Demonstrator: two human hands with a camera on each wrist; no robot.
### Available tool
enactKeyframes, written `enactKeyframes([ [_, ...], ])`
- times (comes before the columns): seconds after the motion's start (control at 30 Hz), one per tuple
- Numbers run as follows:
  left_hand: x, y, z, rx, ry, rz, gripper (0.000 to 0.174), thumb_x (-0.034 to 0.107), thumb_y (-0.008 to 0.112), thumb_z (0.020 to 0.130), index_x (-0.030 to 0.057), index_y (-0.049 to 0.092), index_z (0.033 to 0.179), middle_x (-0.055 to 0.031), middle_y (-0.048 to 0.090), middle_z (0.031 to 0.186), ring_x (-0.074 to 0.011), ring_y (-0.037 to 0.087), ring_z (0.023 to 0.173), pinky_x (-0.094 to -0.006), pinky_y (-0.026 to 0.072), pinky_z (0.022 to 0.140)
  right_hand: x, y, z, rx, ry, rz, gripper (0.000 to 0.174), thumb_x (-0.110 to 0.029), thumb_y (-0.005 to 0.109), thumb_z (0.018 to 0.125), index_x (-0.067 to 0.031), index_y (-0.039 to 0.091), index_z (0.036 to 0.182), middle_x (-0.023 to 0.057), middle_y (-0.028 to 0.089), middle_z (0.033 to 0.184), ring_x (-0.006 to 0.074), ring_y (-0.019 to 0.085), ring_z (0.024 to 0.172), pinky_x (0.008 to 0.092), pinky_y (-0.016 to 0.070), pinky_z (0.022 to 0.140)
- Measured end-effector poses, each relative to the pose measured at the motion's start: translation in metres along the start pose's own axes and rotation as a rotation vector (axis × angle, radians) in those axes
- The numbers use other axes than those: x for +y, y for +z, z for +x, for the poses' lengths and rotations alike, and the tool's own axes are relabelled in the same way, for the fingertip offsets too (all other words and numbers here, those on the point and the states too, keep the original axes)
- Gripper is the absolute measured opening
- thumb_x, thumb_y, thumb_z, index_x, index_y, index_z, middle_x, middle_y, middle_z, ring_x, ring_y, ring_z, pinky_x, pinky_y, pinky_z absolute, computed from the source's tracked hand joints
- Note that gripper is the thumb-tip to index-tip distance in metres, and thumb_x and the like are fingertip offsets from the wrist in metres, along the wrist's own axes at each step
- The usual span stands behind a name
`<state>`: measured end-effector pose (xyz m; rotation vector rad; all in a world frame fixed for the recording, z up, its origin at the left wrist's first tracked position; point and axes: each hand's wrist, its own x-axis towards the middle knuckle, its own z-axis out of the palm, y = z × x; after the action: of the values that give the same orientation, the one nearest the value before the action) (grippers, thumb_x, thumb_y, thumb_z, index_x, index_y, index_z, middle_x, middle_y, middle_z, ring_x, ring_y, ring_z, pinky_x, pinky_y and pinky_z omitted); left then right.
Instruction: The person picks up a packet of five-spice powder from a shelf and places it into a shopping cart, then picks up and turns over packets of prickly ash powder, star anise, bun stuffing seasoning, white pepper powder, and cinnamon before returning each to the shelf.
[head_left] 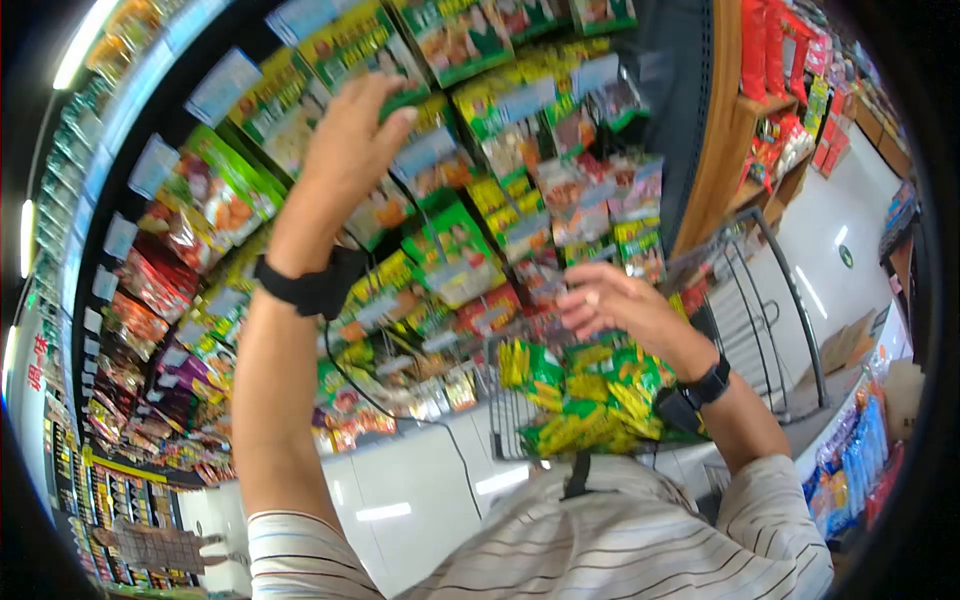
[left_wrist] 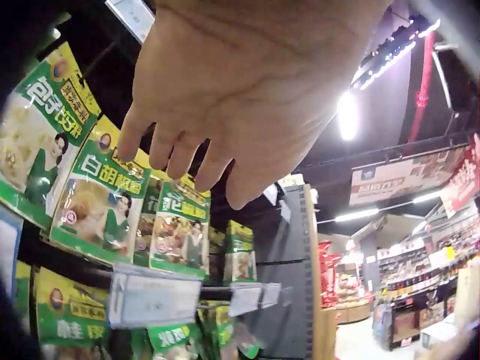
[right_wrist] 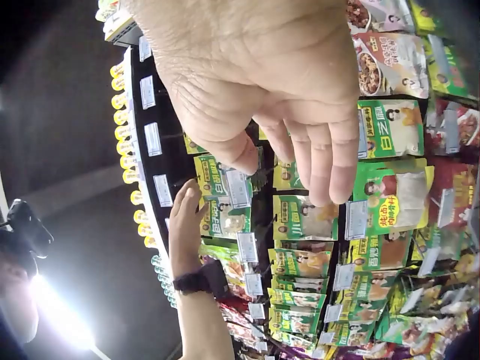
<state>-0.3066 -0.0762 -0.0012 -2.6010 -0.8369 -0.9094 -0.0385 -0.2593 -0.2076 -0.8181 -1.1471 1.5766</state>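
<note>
My left hand (head_left: 350,145) is raised in front of the upper rows of hanging seasoning packets, its fingers extended. In the left wrist view the fingertips overlap the top of a green and yellow packet (left_wrist: 97,199); a similar packet (left_wrist: 180,232) hangs beside it. My right hand (head_left: 630,315) hovers above the wire shopping cart (head_left: 502,415), fingers loosely bent and holding nothing. Several green and yellow packets (head_left: 590,395) are heaped in the cart. From the right wrist view, the right palm (right_wrist: 262,90) appears before the rack, with a larger green packet (right_wrist: 390,199) beyond its fingertips.
Price tags (left_wrist: 154,296) stick out from the rack's hooks. A wooden shelf end (head_left: 705,130) bounds the rack on the right. Bagged goods (head_left: 845,465) lie at the lower right. A person (head_left: 160,545) is in the aisle at lower left. A thin cable (head_left: 455,445) hangs near my body.
</note>
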Motion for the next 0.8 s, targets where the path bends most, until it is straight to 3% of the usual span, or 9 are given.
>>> enactKeyframes([
  [0.1,0.027,-0.005,-0.052,-0.014,-0.026,-0.154,0.036,0.024,0.060,0.098,0.0049,0.060,0.128,-0.0111,0.063,0.124,-0.0209,0.057,0.118,-0.0312,0.0429,0.100,0.015,-0.001,0.001,0.003,-0.004,0.049,0.055,-0.031,0.063,0.094,-0.0009,0.047,0.138,0.0155,0.063,0.120,0.0216,0.067,0.100,0.0353,0.0555,0.083],
  [0.17,0.053,-0.008,-0.090,-0.113,-0.244,-0.411,0.037,0.024,0.059,0.099,0.0046,0.059,0.130,-0.0076,0.064,0.125,-0.0164,0.058,0.116,-0.0291,0.0434,0.098,0.025,-0.003,0.001,0.005,-0.012,0.002,0.050,-0.028,0.060,0.096,-0.0028,0.048,0.137,0.0162,0.063,0.121,0.0225,0.067,0.102,0.0337,0.0547,0.085],
  [0.23,0.076,0.001,-0.128,-0.002,-0.382,-0.568,0.032,0.023,0.063,0.097,0.0025,0.063,0.121,-0.0065,0.069,0.112,-0.0129,0.062,0.101,-0.0267,0.0467,0.090,0.041,-0.013,0.000,0.000,0.015,0.018,0.044,-0.025,0.055,0.098,-0.0026,0.049,0.136,0.0162,0.064,0.121,0.0231,0.067,0.103,0.0338,0.0539,0.086],
  [0.33,0.089,0.014,-0.183,-0.022,-0.609,-0.622,0.020,0.019,0.060,0.099,0.0016,0.064,0.109,-0.0051,0.068,0.104,-0.0110,0.061,0.096,-0.0257,0.0467,0.088,0.052,-0.013,-0.002,0.040,0.044,0.023,0.041,-0.024,0.050,0.100,-0.0017,0.051,0.134,0.0157,0.065,0.119,0.0224,0.067,0.103,0.0341,0.0536,0.086],
  [0.5,0.100,0.069,-0.300,-0.035,-1.024,-0.971,0.015,0.017,0.059,0.099,0.0034,0.060,0.093,-0.0006,0.060,0.081,-0.0078,0.054,0.077,-0.0231,0.0435,0.072,0.078,-0.013,-0.008,0.132,0.160,0.084,0.037,-0.024,0.053,0.099,-0.0017,0.057,0.128,0.0149,0.067,0.115,0.0217,0.067,0.098,0.0346,0.0538,0.084],
  [0.67,0.140,0.115,-0.380,-0.213,-1.349,-1.052,0.025,0.023,0.063,0.097,0.0047,0.059,0.081,0.0004,0.058,0.072,-0.0078,0.053,0.070,-0.0224,0.0423,0.067,0.114,-0.012,-0.012,0.161,0.304,0.110,0.034,-0.022,0.050,0.101,-0.0004,0.056,0.126,0.0137,0.067,0.111,0.0192,0.066,0.095,0.0326,0.0540,0.082],
  [0.77,0.154,0.151,-0.407,-0.417,-1.367,-1.045,0.024,0.024,0.060,0.098,0.0052,0.061,0.083,-0.0009,0.061,0.074,-0.0096,0.058,0.073,-0.0241,0.0448,0.071,0.134,-0.008,-0.012,0.180,0.386,0.083,0.029,-0.019,0.051,0.101,-0.0018,0.059,0.123,0.0130,0.067,0.108,0.0191,0.067,0.093,0.0323,0.0547,0.080],
  [0.8,0.153,0.158,-0.407,-0.545,-1.303,-0.988,0.021,0.023,0.059,0.098,0.0036,0.062,0.090,-0.0014,0.061,0.078,-0.0099,0.059,0.076,-0.0245,0.0466,0.071,0.142,-0.008,-0.012,0.195,0.421,0.047,0.028,-0.019,0.052,0.100,-0.0023,0.059,0.122,0.0128,0.067,0.108,0.0191,0.067,0.093,0.0322,0.0549,0.079],
])
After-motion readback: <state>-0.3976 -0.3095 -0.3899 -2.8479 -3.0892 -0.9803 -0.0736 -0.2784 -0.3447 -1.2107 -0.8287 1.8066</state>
